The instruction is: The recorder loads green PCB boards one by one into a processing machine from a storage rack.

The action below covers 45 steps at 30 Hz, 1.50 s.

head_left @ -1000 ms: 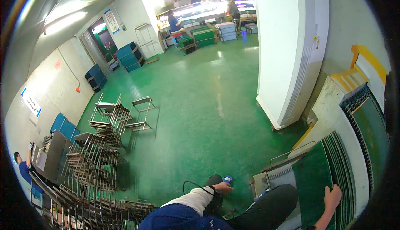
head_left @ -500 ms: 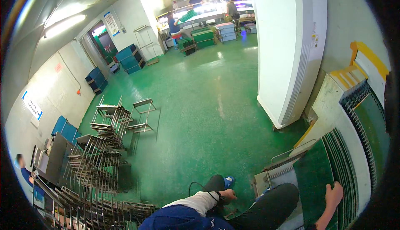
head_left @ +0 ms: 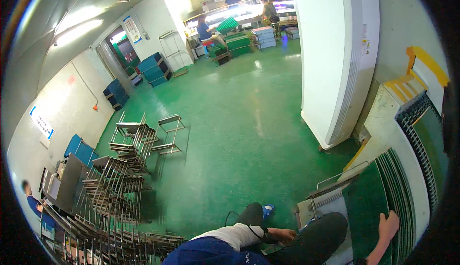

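Observation:
My right hand (head_left: pixel 388 225), at the lower right, grips the edge of a large flat green panel (head_left: pixel 365 205), its fingers closed along the side. Several similar thin green panels (head_left: pixel 398 188) stand close together just right of it. The front panel leans in a metal rack with a wire handle (head_left: pixel 342 174) and a row of spring-like coils. My left hand (head_left: pixel 283 236) is low beside my bent knee, away from the panels; its fingers are too small and blurred to read. Another green panel (head_left: pixel 429 138) sits against black coils farther right.
A tall white cabinet (head_left: pixel 330 73) stands ahead on the right. Stacked metal frames (head_left: pixel 115 183) crowd the left, with one separate frame (head_left: pixel 168 133) on the green floor (head_left: pixel 220 135). A person (head_left: pixel 34 205) is at far left; others work at a lit bench (head_left: pixel 239 13) behind.
My left hand has come rightward toward my right knee. The right hand stays on the green panel's edge. The view has shifted slightly.

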### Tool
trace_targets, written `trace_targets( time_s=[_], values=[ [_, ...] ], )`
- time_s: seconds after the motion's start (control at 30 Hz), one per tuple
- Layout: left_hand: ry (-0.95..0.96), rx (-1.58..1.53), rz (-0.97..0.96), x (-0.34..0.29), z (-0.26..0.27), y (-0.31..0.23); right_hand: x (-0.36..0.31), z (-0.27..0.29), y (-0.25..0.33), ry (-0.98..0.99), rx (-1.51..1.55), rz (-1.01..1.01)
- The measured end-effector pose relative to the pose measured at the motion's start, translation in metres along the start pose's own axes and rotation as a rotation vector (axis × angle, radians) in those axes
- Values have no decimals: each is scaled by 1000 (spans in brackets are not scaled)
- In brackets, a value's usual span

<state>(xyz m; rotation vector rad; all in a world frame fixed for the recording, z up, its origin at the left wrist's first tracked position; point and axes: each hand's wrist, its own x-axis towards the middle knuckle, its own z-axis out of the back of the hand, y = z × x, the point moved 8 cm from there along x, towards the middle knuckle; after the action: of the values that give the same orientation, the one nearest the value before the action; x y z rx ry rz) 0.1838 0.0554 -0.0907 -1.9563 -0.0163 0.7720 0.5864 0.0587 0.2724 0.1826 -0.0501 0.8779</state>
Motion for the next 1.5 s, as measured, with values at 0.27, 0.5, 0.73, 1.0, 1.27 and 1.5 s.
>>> trace_targets(
  time_s=[0.27,0.5,0.73,1.0,1.27,1.5],
  values=[
    [131,190,-399,12,-7,-32,2,-11,-4,-74,-1,66],
    [-12,52,62,17,-1,-26,-1,-4,-2,21,-23,-13],
    [18,22,-27,33,-3,-22,0,2,7,110,-1,-35],
    [43,96,4,43,-2,-19,3,-3,-7,19,-15,-7],
    [113,154,190,21,1,-16,-1,-4,-20,-32,-22,-17],
    [-579,864,240,-67,181,14,9,-18,0,-56,36,79]
  ],
)
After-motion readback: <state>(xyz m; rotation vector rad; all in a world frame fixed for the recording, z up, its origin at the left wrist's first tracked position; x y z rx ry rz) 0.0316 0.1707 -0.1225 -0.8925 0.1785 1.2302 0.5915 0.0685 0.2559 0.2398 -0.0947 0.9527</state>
